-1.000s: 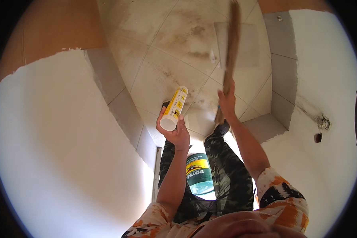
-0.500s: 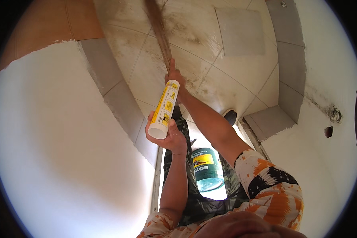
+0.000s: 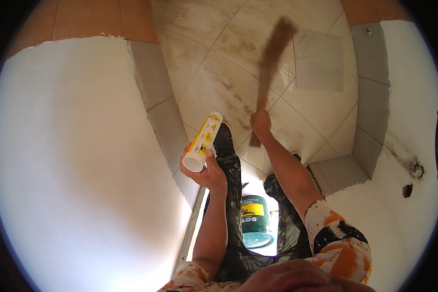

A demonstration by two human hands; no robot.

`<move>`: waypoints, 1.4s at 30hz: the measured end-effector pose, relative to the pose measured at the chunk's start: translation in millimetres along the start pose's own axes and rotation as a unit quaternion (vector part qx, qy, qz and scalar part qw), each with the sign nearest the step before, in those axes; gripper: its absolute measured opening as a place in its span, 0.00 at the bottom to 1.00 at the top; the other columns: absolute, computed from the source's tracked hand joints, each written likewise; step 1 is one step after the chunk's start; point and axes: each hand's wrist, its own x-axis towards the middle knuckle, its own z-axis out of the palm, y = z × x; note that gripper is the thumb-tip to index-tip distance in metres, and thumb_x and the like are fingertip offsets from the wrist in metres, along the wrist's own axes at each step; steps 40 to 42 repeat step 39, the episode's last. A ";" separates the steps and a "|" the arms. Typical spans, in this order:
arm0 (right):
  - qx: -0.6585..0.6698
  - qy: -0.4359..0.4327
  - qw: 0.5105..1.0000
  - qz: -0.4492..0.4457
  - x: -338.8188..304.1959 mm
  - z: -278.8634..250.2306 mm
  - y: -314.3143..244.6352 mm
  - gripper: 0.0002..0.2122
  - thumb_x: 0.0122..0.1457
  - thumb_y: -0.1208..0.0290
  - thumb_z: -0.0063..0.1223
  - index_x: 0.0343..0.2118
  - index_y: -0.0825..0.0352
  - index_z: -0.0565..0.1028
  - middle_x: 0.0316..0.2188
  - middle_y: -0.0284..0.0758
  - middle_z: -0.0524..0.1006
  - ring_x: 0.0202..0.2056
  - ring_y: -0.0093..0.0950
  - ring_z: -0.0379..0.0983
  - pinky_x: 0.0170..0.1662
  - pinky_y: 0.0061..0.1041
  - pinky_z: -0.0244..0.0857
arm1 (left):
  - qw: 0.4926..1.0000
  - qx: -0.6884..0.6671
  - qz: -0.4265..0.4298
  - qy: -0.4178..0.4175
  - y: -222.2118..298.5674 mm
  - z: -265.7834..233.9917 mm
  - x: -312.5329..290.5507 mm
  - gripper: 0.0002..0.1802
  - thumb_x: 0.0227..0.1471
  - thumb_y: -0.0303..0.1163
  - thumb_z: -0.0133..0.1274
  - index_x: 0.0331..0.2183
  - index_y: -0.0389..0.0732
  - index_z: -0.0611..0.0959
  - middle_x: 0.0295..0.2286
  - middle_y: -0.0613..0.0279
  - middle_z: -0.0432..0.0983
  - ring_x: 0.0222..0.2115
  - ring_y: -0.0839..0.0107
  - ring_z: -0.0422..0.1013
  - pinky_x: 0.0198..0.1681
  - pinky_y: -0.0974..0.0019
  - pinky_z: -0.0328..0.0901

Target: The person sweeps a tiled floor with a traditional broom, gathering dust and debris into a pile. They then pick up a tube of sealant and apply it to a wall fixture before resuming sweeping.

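In my left hand [image 3: 210, 177] is a white cartridge-like tube [image 3: 204, 141] with a yellow printed label. Its pale round end faces me, and the tube leans up and to the right. My right hand [image 3: 262, 122] grips a brown hand broom [image 3: 271, 61] by its narrow part. The broom's wider end points away from me over the floor tiles [image 3: 243, 34], blurred by motion. A short brown stub sticks out below my fist. The two hands are apart. Dark smudges and dust mark the tiles beneath.
A green bucket [image 3: 256, 224] with a yellow label stands between my legs. A square greyish patch [image 3: 319, 61] lies on the floor at right. Grey skirting tiles [image 3: 168, 119] run along the white walls. The right wall has a small hole [image 3: 407, 191].
My right hand has swung the broom to the right, away from the tube. The left hand keeps hold of the tube in nearly the same spot. The view has shifted slightly.
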 end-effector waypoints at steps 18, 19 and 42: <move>-0.256 -0.121 0.946 -0.158 -26.1 -275.9 228.4 0.26 0.61 0.46 0.59 0.55 0.60 0.72 0.28 0.40 0.81 0.32 0.41 0.83 0.37 0.37 0.74 | 0.996 0.081 0.018 0.010 -27.1 -51.2 -7.3 0.34 0.61 0.35 0.63 0.56 0.32 0.60 0.57 0.41 0.66 0.55 0.54 0.70 0.58 0.53 0.72; -0.258 -0.153 0.941 -0.156 -34.3 -293.0 246.2 0.24 0.61 0.50 0.60 0.53 0.61 0.73 0.30 0.43 0.81 0.33 0.42 0.83 0.37 0.39 0.74 | 0.997 0.070 0.009 0.020 -27.1 -53.2 -5.4 0.34 0.61 0.35 0.63 0.56 0.32 0.61 0.57 0.42 0.66 0.55 0.55 0.69 0.58 0.54 0.71; -0.358 0.001 0.906 -0.224 187.7 -199.1 -91.6 0.24 0.68 0.45 0.47 0.55 0.60 0.73 0.42 0.50 0.83 0.47 0.52 0.80 0.50 0.51 0.74 | 0.999 0.018 0.039 -0.014 -18.0 -27.8 6.1 0.38 0.59 0.38 0.65 0.57 0.34 0.58 0.58 0.41 0.62 0.61 0.54 0.62 0.61 0.53 0.68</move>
